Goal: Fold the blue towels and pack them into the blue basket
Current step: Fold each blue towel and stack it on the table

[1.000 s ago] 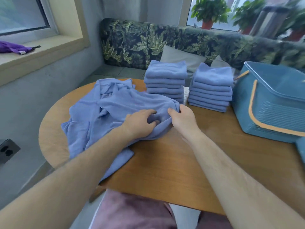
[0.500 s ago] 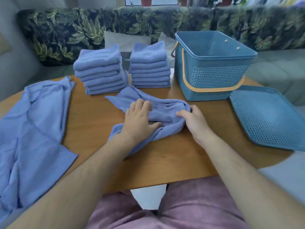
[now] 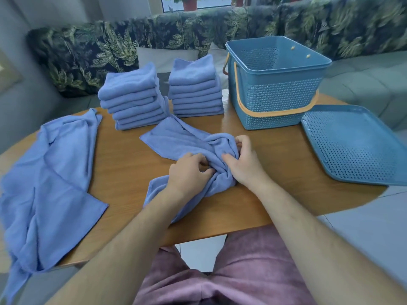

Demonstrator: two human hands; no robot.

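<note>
Fingers [image 3: 201, 160] of both hands are curled into one crumpled blue towel [image 3: 176, 139], which is not yet folded.

Well left of the fingers, loose towels [image 3: 55, 172] sprawl over the worktop [image 3: 123, 155] edge. The left hand [image 3: 189, 170] pinches a bunched ridge of the towel, whose tail trails back under that wrist. Just beside it, the right hand [image 3: 242, 164] grips the same bunch, thumb tucked in the cloth. A flat flap runs from the fingers toward the far left, so the long axis lies roughly far-to-near. Beyond the fingers stand two folded stacks [image 3: 132, 100]. The open basket [image 3: 275, 93] sits beyond and rightward, nearer the right hand, with its lid [image 3: 352, 146] further right.
</note>
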